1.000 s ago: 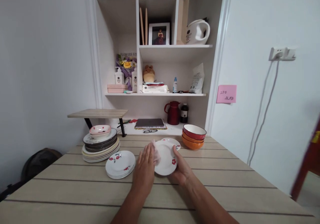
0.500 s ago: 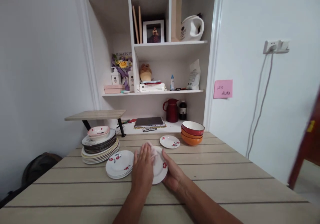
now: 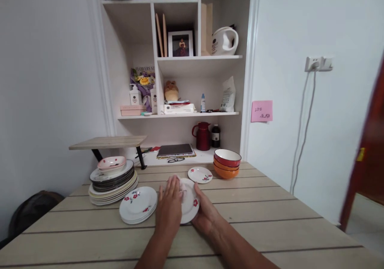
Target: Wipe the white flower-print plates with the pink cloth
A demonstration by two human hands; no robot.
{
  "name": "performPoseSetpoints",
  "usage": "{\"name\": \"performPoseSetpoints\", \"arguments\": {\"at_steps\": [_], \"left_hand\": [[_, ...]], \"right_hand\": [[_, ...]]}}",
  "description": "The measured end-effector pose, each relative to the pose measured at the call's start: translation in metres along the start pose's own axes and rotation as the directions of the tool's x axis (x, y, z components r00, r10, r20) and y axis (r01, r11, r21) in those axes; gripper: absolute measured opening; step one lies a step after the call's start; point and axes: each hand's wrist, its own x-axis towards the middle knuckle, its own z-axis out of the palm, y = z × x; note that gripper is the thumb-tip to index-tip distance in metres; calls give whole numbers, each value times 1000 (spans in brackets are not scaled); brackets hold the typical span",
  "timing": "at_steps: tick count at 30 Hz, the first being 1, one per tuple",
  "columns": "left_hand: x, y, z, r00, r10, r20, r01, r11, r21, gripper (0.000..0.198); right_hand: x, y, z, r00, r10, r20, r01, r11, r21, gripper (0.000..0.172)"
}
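Observation:
My right hand point(image 3: 207, 213) grips the right edge of a white plate point(image 3: 188, 205) with red flowers, tilted up above the table. Pressed against the plate's left part is a pale pink cloth point(image 3: 181, 187), held under the fingers of my left hand point(image 3: 170, 201); most of the cloth is hidden. Just left of that hand lies a short stack of matching flowered plates point(image 3: 138, 203). Behind the held plate, a single flowered plate point(image 3: 200, 174) lies flat, close to a stack of red and orange bowls point(image 3: 227, 165).
At the left stands a tall pile of plates point(image 3: 112, 181) topped by pink-rimmed bowls point(image 3: 112, 163), beside a small raised shelf point(image 3: 108, 142). Along the back are a laptop-like dark slab point(image 3: 175, 150), eyeglasses point(image 3: 176, 160), a red jug point(image 3: 203, 136) and a dark bottle point(image 3: 215, 136).
The camera view has shifted slightly, moving the scene left and down in the picture. Both hands keep hold of the plate and cloth, with little visible change in their pose.

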Motion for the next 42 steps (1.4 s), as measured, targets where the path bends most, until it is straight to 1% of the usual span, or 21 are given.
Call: {"name": "performPoseSetpoints", "arguments": {"at_steps": [1, 2, 5, 7, 9, 11, 13, 15, 17, 19, 21, 23, 25, 27, 30, 32, 34, 36, 37, 39, 42], "left_hand": [[0, -3, 3, 1000, -15, -3, 15, 1000, 16, 50], [-1, -2, 4, 1000, -3, -3, 3, 1000, 26, 50], [-9, 16, 2, 988, 157, 0, -157, 987, 10, 54], [-15, 30, -5, 958, 285, -6, -285, 958, -32, 62], [-16, 37, -12, 935, 355, -2, -355, 932, -76, 64], [-14, 32, -15, 941, 337, 10, -335, 938, -92, 63], [-8, 20, -14, 969, 248, 19, -246, 966, -74, 59], [-4, 7, -9, 993, 122, 4, -122, 992, -25, 57], [-5, 1, -3, 998, 60, -18, -60, 998, 12, 55], [-9, 5, 0, 996, 89, -22, -88, 996, 11, 55], [-16, 18, -1, 987, 163, -9, -163, 986, -26, 55], [-22, 32, -7, 973, 229, -5, -229, 970, -78, 56], [-24, 42, -15, 946, 320, 45, -310, 938, -153, 60], [-23, 42, -22, 937, 337, 86, -317, 929, -193, 62], [-16, 28, -24, 951, 280, 131, -251, 947, -198, 62], [-12, 16, -21, 974, 188, 125, -168, 973, -158, 58], [-11, 7, -15, 994, 67, 85, -60, 995, -86, 54], [-12, 3, -11, 998, 14, 61, -12, 999, -32, 52], [-14, 4, -9, 998, 20, 62, -18, 1000, -21, 51], [-18, 11, -10, 994, 75, 82, -73, 997, -28, 52], [-23, 25, -15, 979, 168, 117, -160, 984, -71, 57]], "right_hand": [[2, -2, -1, 1000, -15, -1, 15, 1000, -18, 49], [2, -6, -2, 1000, -30, 1, 30, 999, -21, 49], [0, -19, -6, 999, -44, -18, 44, 999, -2, 54], [-4, -23, -6, 998, 2, -64, -3, 1000, -4, 59], [-6, -20, -4, 995, 48, -88, -48, 999, -2, 61], [-6, -12, -1, 998, 45, -54, -44, 999, 25, 59], [-4, -3, 3, 999, 17, -28, -15, 999, 47, 54], [-1, 2, 5, 998, -2, -61, 5, 999, 40, 52], [0, -2, 3, 995, -32, -89, 34, 999, 21, 52], [-1, -13, 0, 996, -62, -65, 63, 998, 10, 56], [-5, -25, -4, 996, -82, -37, 82, 997, -7, 61], [-9, -33, -6, 997, -64, -32, 63, 997, -37, 68], [-11, -33, -8, 999, -12, -51, 8, 998, -64, 70], [-11, -24, -7, 997, 43, -71, -48, 997, -66, 66], [-6, -5, -4, 996, 84, -36, -85, 996, -34, 56], [-4, 2, -2, 997, 81, 15, -80, 996, -28, 55], [-2, 3, -1, 997, 60, 39, -58, 997, -43, 57], [-2, -3, -2, 999, 24, 24, -23, 998, -53, 58], [-3, -7, -2, 1000, 6, 16, -5, 999, -52, 58], [-4, -16, -4, 1000, -19, 10, 19, 999, -37, 58], [-7, -22, -5, 1000, 2, 14, -2, 1000, -7, 64]]}}
